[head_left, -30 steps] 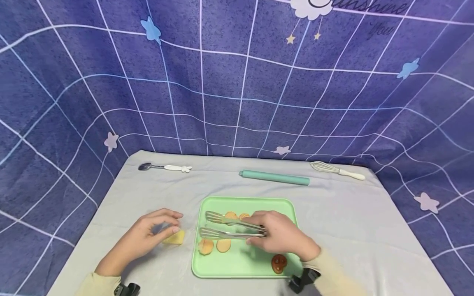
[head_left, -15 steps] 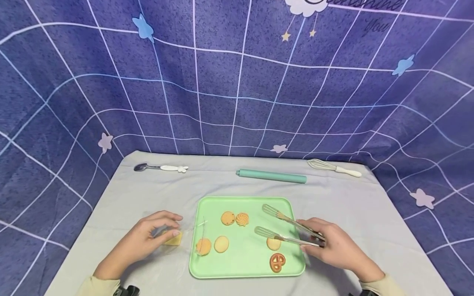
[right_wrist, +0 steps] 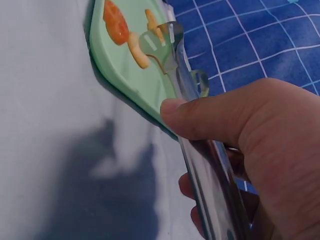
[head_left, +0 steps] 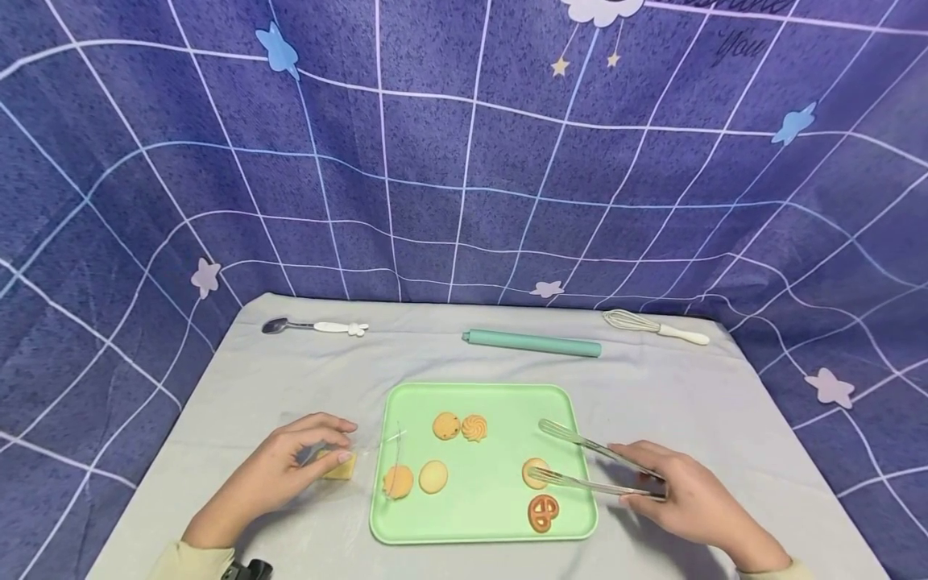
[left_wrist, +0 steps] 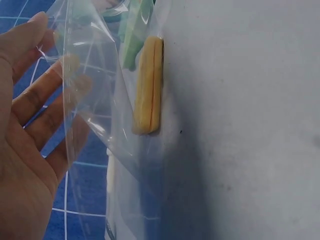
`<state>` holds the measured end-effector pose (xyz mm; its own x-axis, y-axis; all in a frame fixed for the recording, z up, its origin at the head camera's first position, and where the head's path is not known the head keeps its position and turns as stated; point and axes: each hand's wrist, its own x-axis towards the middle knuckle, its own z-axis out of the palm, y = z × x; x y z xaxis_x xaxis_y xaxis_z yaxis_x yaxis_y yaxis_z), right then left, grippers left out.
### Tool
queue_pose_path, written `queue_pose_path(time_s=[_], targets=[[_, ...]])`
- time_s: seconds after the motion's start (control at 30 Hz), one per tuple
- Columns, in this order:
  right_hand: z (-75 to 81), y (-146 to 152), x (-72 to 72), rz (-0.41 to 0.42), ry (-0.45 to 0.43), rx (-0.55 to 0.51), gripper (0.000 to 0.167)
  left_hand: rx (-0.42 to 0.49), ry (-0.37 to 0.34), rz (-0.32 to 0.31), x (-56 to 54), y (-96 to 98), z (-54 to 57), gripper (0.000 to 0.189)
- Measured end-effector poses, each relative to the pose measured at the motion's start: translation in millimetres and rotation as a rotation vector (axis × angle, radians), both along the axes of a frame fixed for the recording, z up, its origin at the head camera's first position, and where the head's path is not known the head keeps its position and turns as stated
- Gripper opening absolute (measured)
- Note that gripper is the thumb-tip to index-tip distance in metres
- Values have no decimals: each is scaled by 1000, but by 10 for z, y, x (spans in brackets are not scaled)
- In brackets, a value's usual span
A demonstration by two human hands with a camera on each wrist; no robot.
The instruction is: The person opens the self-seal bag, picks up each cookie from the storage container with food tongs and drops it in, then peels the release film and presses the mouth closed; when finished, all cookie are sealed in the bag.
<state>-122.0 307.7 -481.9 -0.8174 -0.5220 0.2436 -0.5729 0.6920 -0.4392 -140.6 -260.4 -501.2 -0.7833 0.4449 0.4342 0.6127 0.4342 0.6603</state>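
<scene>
Clear film (left_wrist: 97, 117) stands just left of a yellow bar (left_wrist: 149, 87). Farther left of the bar is the left hand (left_wrist: 32, 135), partly seen through the film. Above the bar is a green edge (left_wrist: 134, 37); right of it, pale cloth (left_wrist: 250, 125).

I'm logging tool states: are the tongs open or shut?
Open. In the head view, the tongs in the right hand show a clear gap between their two slotted tips.
</scene>
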Motion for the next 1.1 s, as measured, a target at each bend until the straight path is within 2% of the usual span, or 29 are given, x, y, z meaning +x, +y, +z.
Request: queue_pose_path(time_s=[0.2, 0.37, 0.57, 0.73, 0.9, 1.1], targets=[[23, 29, -62, -71, 45, 44, 62, -2, -2, 3, 1, 2, 5, 27], [39, 29, -90, -141, 63, 66, 61, 1, 0, 5, 4, 1, 1, 24], [41, 41, -92, -95, 56, 24, 60, -6, 2, 9, 10, -3, 2, 22], [56, 57, -85, -72, 52, 42, 58, -9, -6, 13, 18, -1, 9, 21], [87, 84, -84, -99, 87, 90, 60, -9, -11, 14, 19, 0, 13, 22], [134, 115, -102, -179, 132, 143, 62, -9, -15, 18, 23, -1, 17, 20]])
